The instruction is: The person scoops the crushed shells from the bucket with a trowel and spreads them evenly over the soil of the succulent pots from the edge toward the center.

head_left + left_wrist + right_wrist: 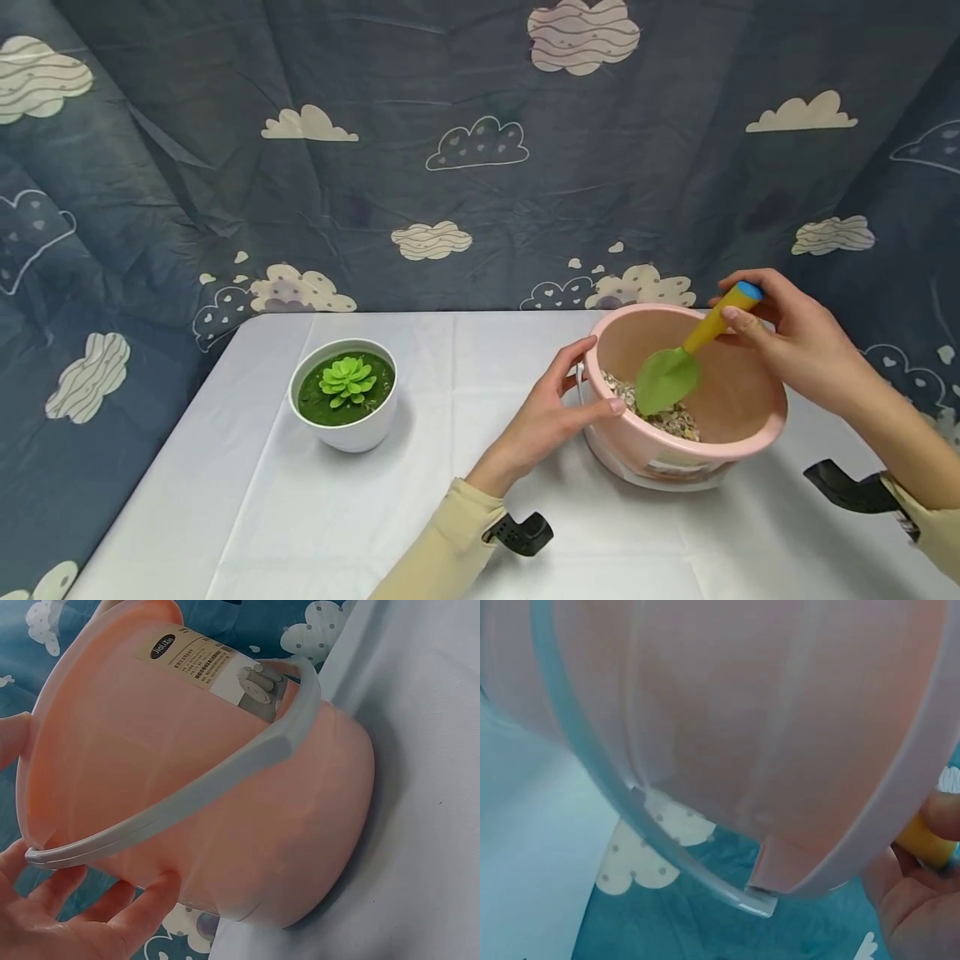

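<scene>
A pink bucket (750, 442) with a grey handle (225, 780) stands on the white table, with a pale gravel-like mix (678, 423) at its bottom. My left hand (546, 412) holds the bucket's left side, thumb on the rim and the other fingers spread against the outer wall. Over the far right rim, my right hand (783, 333) grips the yellow handle of a toy trowel (667, 382). Its green blade slants down into the bucket, tip at the mix. The trowel's yellow handle (922, 841) also shows between the fingers in the right wrist view.
Left of the bucket stands a white pot (356, 435) with a green succulent (347, 381) on dark green filling. A dark blue cloth (420, 92) with cloud prints hangs behind the white table (315, 525).
</scene>
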### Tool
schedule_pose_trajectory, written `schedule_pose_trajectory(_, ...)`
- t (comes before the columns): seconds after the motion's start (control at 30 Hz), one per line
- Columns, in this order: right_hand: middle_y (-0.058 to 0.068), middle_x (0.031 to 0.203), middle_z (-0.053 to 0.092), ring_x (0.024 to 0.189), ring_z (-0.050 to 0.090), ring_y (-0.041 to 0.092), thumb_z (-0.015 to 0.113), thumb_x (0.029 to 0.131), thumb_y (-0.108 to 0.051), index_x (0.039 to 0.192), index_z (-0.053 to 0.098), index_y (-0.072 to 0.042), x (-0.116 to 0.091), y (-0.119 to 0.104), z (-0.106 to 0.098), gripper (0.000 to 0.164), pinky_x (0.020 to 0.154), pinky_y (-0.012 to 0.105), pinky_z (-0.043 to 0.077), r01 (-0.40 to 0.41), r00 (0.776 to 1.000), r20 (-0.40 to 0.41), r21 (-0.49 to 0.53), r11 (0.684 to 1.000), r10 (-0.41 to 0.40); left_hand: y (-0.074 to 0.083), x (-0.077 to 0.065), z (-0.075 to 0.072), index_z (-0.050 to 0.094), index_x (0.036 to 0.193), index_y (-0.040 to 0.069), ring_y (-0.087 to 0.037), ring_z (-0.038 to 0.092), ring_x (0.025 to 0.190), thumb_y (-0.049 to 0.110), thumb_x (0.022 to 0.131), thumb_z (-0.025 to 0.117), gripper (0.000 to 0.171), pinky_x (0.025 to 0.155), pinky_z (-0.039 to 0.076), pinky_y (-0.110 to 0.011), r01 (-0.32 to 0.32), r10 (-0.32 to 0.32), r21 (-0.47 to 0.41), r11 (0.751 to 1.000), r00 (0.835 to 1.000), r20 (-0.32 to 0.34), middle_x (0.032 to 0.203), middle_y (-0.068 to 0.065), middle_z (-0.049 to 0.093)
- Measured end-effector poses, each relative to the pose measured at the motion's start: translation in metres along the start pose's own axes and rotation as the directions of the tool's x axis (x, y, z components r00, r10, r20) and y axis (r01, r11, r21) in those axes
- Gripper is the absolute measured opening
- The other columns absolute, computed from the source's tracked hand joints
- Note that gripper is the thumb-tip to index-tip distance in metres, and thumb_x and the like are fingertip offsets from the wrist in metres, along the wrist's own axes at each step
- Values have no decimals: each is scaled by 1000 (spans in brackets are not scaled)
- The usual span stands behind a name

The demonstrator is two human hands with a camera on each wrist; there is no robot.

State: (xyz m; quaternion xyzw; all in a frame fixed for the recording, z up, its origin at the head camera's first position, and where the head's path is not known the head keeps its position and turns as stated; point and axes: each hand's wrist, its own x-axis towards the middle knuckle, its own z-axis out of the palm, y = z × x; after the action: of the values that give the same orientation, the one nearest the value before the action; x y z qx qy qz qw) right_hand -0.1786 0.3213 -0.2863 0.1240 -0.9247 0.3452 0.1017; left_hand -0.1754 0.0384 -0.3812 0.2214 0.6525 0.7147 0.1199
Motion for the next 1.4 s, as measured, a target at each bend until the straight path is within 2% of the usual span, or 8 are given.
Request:
schedule_pose_trajectory(0.07, 11, 119, 55, 97, 53, -12, 58, 100, -20, 131, 46, -8, -1, 1, 1, 36, 72, 3, 43, -2, 1000, -22, -12, 1000, 1, 0, 0, -1, 42, 147, 34, -10, 45, 124, 26, 83, 76, 74, 101, 40, -40, -2, 2, 2, 1000, 1000, 1, 147, 15, 39)
schedule_pose_trajectory(0.2, 10, 115, 57, 107, 61, 22, 59, 100, -25, 126, 48, -8, -3, 2, 5, 34, 73, -1, 37, -4, 999, -49, -79, 997, 1, 0, 0, -1, 42, 147, 34, -12, 45, 124, 27, 83, 76, 74, 99, 40, -35, 3, -3, 2, 1000, 1000, 0, 147, 15, 39)
schedule_pose_trajectory(0.3, 14, 112, 61, 104, 61, 42, 62, 98, -29, 124, 50, -6, -3, 4, 10, 36, 71, -3, 33, -18, 998, -69, -130, 991, 9, -1, 0, -1, 42, 148, 33, -12, 45, 123, 27, 83, 76, 74, 99, 40, -37, 13, -13, 7, 1000, 1000, -4, 146, 16, 40)
schedule_pose_trajectory(0.67, 19, 98, 61, 83, 63, 36, 58, 100, -32, 121, 44, 2, -4, 11, 11, 42, 59, 16, 47, -77, 997, -28, -180, 981, 73, -2, 0, 1, 42, 148, 33, -11, 44, 122, 26, 83, 76, 74, 99, 41, -39, 4, -5, 13, 1000, 1000, 8, 146, 16, 40)
schedule_pose_trajectory(0.9, 21, 95, 60, 79, 64, 34, 59, 99, -34, 119, 46, 6, -2, 7, 19, 46, 55, 20, 49, -114, 991, -87, -154, 982, 101, 0, -1, 0, 41, 148, 32, -13, 44, 124, 26, 83, 76, 74, 99, 41, -36, 0, 0, 7, 1000, 1000, 10, 148, 12, 39)
schedule_pose_trajectory(1.1, 20, 93, 60, 71, 59, 20, 58, 100, -32, 118, 46, 5, -2, 8, 26, 43, 54, 19, 49, -127, 989, -94, -111, 986, 117, -1, 0, -3, 42, 148, 31, -11, 46, 122, 26, 83, 77, 74, 99, 40, -36, 7, -7, 18, 1000, 1000, 8, 149, 10, 40)
schedule_pose_trajectory(1.23, 21, 100, 61, 78, 65, 22, 57, 101, -23, 120, 47, 4, 0, 11, 28, 34, 60, 15, 51, -75, 996, -43, -47, 996, 73, -1, 0, -4, 42, 147, 31, -11, 46, 122, 27, 83, 77, 74, 100, 40, -39, 2, -3, 28, 1000, 1000, 14, 148, 11, 40)
schedule_pose_trajectory(1.4, 21, 107, 63, 86, 65, 30, 54, 102, -28, 124, 51, 0, 7, 8, 22, 35, 66, 15, 51, -76, 996, 49, -39, 996, 78, 0, 2, -4, 42, 147, 34, -11, 46, 123, 27, 83, 77, 73, 99, 40, -35, -2, 1, 30, 1000, 1000, 23, 149, 11, 40)
